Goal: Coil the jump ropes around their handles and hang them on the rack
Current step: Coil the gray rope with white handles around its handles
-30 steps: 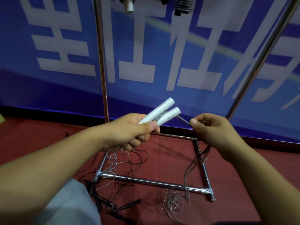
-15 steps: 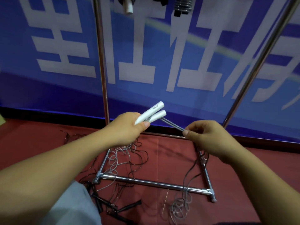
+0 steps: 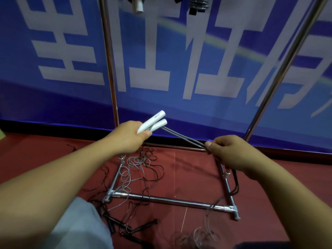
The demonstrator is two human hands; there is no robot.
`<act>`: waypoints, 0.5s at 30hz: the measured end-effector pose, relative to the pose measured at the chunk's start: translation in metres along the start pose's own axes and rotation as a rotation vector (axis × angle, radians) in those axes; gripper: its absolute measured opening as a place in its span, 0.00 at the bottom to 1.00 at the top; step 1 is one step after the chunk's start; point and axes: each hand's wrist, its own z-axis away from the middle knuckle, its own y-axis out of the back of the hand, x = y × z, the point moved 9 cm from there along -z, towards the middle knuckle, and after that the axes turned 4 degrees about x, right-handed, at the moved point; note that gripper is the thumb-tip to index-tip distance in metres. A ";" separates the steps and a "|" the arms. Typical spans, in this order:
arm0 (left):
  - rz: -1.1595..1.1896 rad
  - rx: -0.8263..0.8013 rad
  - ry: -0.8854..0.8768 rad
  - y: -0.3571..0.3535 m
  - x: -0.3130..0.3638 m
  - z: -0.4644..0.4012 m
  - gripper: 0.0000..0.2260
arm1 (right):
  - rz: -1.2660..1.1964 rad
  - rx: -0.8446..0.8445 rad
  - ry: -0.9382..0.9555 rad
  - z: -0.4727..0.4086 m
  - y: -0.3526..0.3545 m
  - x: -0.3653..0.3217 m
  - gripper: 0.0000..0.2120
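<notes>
The left hand [image 3: 128, 139] grips two white plastic jump-rope handles [image 3: 154, 122] side by side. From them a doubled grey cord [image 3: 185, 139] runs taut to the right hand [image 3: 228, 152], which pinches it above the chrome metal rack base [image 3: 170, 201] on the red floor [image 3: 188, 169].

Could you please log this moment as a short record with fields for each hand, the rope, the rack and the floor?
left hand: grips two white handles side by side
right hand: pinches the grey rope
grey rope: two strands, taut between handles and right hand
rack: chrome base on the red floor, uprights rising
floor: loose grey and black ropes tangled
</notes>
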 end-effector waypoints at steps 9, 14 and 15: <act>0.002 -0.168 0.036 -0.025 -0.009 -0.001 0.12 | -0.330 -0.205 -0.057 0.015 -0.018 -0.016 0.17; 0.009 -0.296 0.054 -0.041 -0.004 0.005 0.09 | -0.426 -0.200 -0.045 0.017 -0.017 -0.023 0.19; 0.013 -0.329 0.068 -0.045 -0.004 0.007 0.08 | -0.458 -0.176 -0.038 0.016 -0.015 -0.024 0.18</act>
